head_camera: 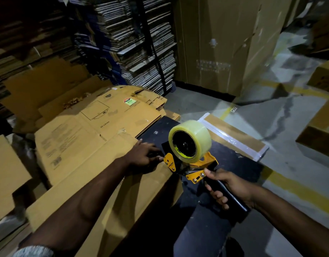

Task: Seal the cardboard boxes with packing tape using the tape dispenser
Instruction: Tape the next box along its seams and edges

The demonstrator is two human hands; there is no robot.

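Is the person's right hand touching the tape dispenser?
Touching. The head view shows the right hand with fingers curled round the black handle of the tape dispenser.

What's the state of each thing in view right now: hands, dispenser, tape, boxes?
Right hand: grips the black handle of the yellow metal tape dispenser.
Left hand: fingers straight, pressing the brown cardboard box beside the dispenser's front.
Clear packing tape roll: mounted on dispenser, nearly full.
Flattened printed cardboard box: lying flat, unsealed.
Brown cardboard flap with clear tape: taped along its edges.

Glossy clear tape roll (pixel 190 140) on a painted yellow metal dispenser (pixel 200 167); matt brown cardboard (pixel 82 141) at left; dull black bench (pixel 234 156).
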